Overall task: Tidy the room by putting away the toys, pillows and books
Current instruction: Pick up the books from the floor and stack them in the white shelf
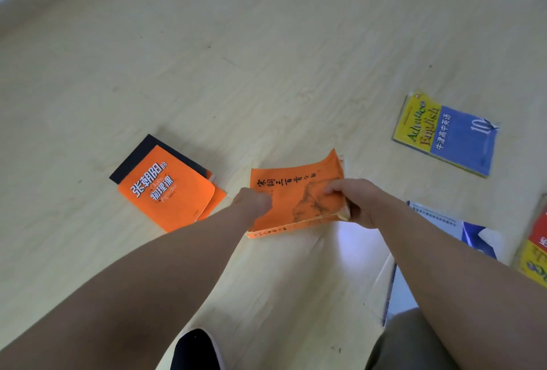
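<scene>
Head view: left hand (255, 201) curls round the orange book (291, 192) at its left edge; right hand (356, 205) pinches its right edge, thumb on the cover.

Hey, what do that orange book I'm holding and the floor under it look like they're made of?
The orange book looks like a paperback: thin matte card cover curling up at its far corner, over paper pages. The floor seems pale wood-look laminate or vinyl, with faint grain and a soft sheen; real wood is possible.
</scene>
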A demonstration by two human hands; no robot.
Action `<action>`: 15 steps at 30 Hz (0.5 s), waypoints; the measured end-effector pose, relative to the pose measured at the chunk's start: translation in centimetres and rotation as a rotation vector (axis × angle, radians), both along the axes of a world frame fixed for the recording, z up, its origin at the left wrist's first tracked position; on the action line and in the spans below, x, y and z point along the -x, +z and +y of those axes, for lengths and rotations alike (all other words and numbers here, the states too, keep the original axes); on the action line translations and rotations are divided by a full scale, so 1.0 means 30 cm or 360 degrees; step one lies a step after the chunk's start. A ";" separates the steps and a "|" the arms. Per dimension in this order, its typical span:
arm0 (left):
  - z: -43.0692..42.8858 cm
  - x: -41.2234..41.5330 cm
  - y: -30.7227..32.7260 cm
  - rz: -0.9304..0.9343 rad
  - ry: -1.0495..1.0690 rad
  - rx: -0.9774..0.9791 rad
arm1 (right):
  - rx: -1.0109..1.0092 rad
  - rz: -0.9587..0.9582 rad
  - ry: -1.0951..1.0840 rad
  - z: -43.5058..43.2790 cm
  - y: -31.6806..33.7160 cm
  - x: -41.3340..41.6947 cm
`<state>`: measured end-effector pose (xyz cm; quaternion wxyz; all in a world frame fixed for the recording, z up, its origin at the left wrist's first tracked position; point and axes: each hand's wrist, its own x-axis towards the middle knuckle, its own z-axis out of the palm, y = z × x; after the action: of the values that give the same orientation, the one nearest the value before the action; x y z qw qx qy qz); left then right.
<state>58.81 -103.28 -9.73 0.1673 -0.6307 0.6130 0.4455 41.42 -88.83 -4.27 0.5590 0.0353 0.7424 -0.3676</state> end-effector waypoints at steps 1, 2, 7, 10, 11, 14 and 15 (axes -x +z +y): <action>-0.002 -0.014 0.023 0.0038 -0.0069 -0.0004 | 0.0048 -0.0001 0.0016 -0.012 0.034 -0.007; -0.011 -0.031 0.013 0.0014 -0.0164 -0.0006 | 0.0098 0.0031 0.0025 -0.023 0.066 -0.016; -0.126 -0.142 0.096 0.0123 -0.0278 0.0333 | 0.0325 0.0304 0.0040 -0.082 0.190 -0.087; -0.258 -0.251 0.137 0.0173 -0.0010 0.0592 | 0.0435 0.0279 -0.0282 -0.119 0.184 -0.159; -0.302 -0.303 0.143 0.0158 0.0050 0.0667 | 0.0476 0.0198 -0.0440 -0.130 0.168 -0.186; -0.433 -0.464 0.122 0.0075 0.0256 0.0785 | 0.0580 -0.0176 -0.0806 -0.155 0.112 -0.272; -0.469 -0.511 0.108 0.0024 0.0300 0.0826 | 0.0605 -0.0307 -0.0884 -0.161 0.096 -0.304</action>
<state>74.12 -117.35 -6.51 -0.0466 -0.7033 0.6464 0.2920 50.52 -93.67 -1.39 0.5018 0.1659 0.5664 -0.6323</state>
